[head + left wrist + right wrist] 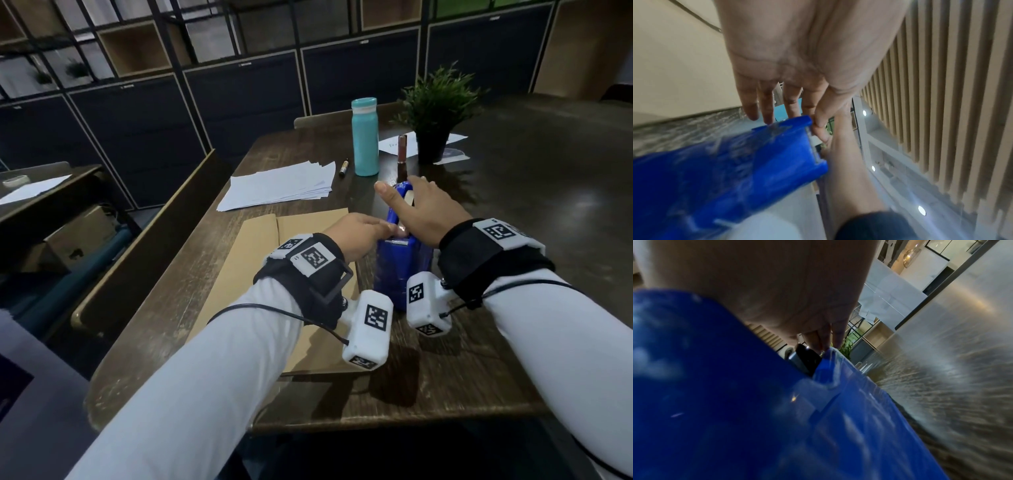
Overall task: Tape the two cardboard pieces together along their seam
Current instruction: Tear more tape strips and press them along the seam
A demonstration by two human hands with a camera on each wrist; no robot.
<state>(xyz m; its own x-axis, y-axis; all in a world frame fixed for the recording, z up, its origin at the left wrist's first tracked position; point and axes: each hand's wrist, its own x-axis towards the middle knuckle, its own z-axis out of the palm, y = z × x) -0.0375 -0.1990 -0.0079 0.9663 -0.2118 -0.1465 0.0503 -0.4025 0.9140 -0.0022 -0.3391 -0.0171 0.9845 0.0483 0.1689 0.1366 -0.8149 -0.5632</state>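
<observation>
From the head camera, your risk was plain: the tape dispenser (402, 263) stood on the table (479, 359) just beside the right edge of the two cardboard pieces (274, 260), which lay flat side by side with their seam (276, 229) untaped. If you pulled the tape end sideways or too fast, it could tear short, fold back on itself, or drag the dispenser over. Your left hand (359, 236) reached to the dispenser's near top, fingertips gathered at the cutter. Your right hand (423, 209) lay across the dispenser's far top, thumb stuck out to the left, fingers draped over it and steadying it rather than clasping it.

From the left wrist camera, your thumb and forefinger were pressed together in a pinch at the cutter edge of the dispenser (756, 159), apparently on the tape end (813, 139), though the strip itself was too small and blurred to be sure. Your other fingers (750, 104) hung fairly straight and slightly spread, their tips near the blue top. A weak pinch there would probably let the end slip back onto the roll.

From the right wrist camera, your palm pressed on the blue body (735, 386), fingers (818, 340) close together and reaching down over its far edge beside the roll. Ease off that pressure and the dispenser might lift as the tape pulled.
</observation>
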